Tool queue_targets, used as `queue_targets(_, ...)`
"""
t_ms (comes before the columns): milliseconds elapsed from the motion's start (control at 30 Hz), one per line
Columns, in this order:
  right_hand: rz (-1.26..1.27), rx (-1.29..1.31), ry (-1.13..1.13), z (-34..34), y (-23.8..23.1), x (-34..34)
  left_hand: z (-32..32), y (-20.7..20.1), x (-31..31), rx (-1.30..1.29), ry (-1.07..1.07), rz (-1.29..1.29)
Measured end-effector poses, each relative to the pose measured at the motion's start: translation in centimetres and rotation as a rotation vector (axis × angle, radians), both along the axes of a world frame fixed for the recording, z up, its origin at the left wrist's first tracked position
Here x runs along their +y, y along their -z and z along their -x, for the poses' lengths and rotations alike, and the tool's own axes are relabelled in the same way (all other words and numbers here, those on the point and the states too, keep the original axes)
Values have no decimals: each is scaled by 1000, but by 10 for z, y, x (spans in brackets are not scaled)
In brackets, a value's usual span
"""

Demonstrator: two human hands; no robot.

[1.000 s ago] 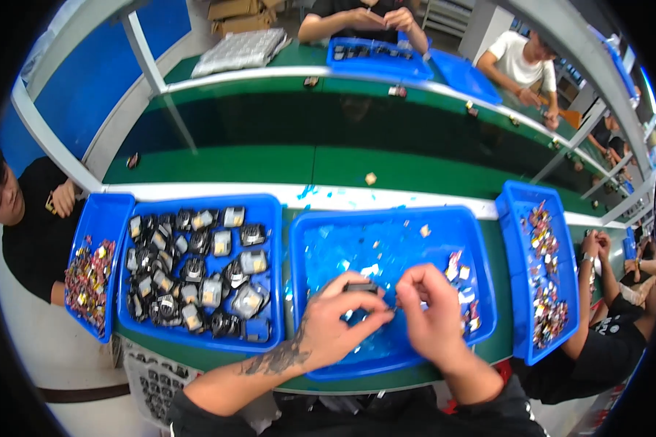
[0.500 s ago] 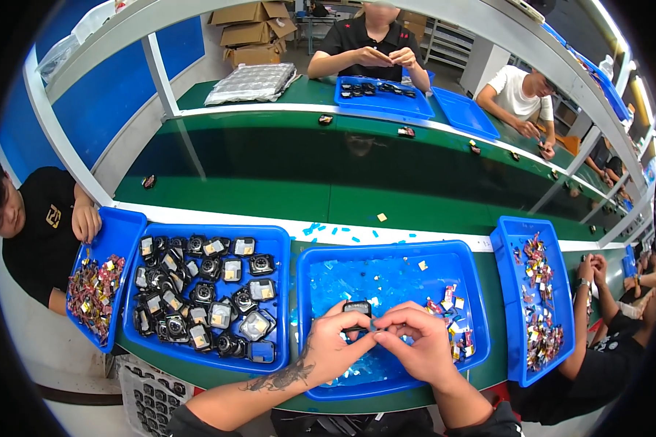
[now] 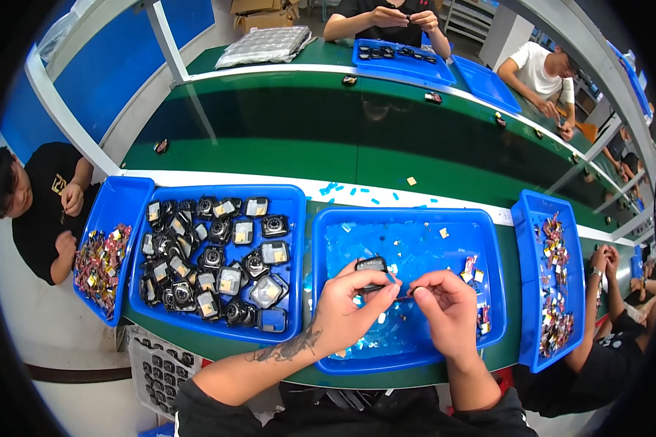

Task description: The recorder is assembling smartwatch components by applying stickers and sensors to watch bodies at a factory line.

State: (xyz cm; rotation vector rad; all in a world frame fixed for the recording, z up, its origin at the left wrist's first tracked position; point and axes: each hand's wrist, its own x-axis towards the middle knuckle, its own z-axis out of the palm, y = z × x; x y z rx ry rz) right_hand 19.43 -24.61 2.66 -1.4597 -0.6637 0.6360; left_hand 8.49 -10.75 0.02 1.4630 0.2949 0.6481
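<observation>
Both hands over the middle blue tray (image 3: 488, 240) near the surface's front edge: left hand (image 3: 350, 309) gripped small black module (image 3: 372, 265); right hand (image 3: 448, 309) pinched thin strip (image 3: 408, 295) just beside it.

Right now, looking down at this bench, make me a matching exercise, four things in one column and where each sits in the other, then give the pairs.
Things:
1. small black part
2. pile of black square modules
3. blue film scraps
4. heap of colourful small pieces

Places:
A. narrow blue tray at far right
B. held in the left hand
C. wide blue tray at left
D. floor of the middle blue tray

Pairs: 1-B, 2-C, 3-D, 4-A
</observation>
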Motion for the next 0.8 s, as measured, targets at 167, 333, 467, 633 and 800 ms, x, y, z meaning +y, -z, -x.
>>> queue_targets(167, 53, -249, -21, -6, -3, -2, 3, -20, 2, 277, -20, -267)
queue_targets(333, 61, -666, -280, -1, -23, -1, 9, -11, -6, 289, -28, -501)
queue_targets(467, 257, -906, -250, -1, -32, -8, 9, -11, -3, 328, -1, -533)
queue_targets(633, 202, -713, -144, -1, -27, -8, 6, -20, -3, 350, -21, -539)
queue_targets(800, 228, -446, -268, -1, -27, -7, 8, -13, -7, 289, -48, -511)
